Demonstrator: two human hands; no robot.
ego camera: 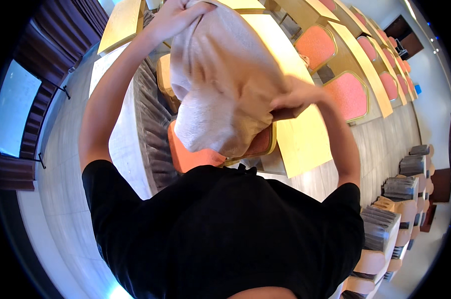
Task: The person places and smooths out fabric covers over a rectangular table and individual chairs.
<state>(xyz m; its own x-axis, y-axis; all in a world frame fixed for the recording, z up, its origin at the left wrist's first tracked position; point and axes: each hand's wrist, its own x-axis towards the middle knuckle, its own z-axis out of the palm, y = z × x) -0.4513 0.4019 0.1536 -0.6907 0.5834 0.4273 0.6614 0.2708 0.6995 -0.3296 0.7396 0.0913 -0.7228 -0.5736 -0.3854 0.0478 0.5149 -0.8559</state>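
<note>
A beige fabric cover (225,82), probably a chair cover, hangs in loose folds between my two hands. My left hand (182,15) grips its upper edge at the top of the view. My right hand (296,99) holds the cloth's right side, with the fingers partly hidden and slightly blurred. Beneath the cloth stands a chair with an orange-red padded seat (190,151) and a gold-rimmed backrest (264,142); the cloth hides part of both.
A table with a grey pleated skirt (154,123) runs along the left. To the right are a light wooden table (304,138) and rows of red-padded chairs (347,95). Skirted tables (380,224) with beige-covered chairs (371,261) stand at the far lower right.
</note>
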